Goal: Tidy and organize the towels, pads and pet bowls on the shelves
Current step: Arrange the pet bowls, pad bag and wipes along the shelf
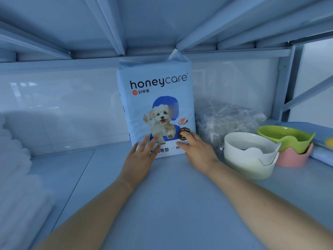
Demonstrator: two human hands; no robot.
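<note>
A light blue pack of pet pads [156,98] with a puppy picture stands upright at the back of the shelf [171,195], against the rear wall. My left hand [142,156] lies flat with straight fingers on the lower front of the pack. My right hand [196,150] touches the pack's lower right corner with its fingertips. To the right stand two stacked white pet bowls [250,154], and a green bowl [286,138] nested in a pink bowl [293,157]. Folded white towels [16,168] are piled at the far left.
A crumpled clear plastic bag [227,120] lies behind the white bowls, right of the pack. Another blue pad pack [322,141] lies at the far right edge. The upper shelf's underside [162,24] hangs low above the pack. A metal upright [284,87] stands at the right.
</note>
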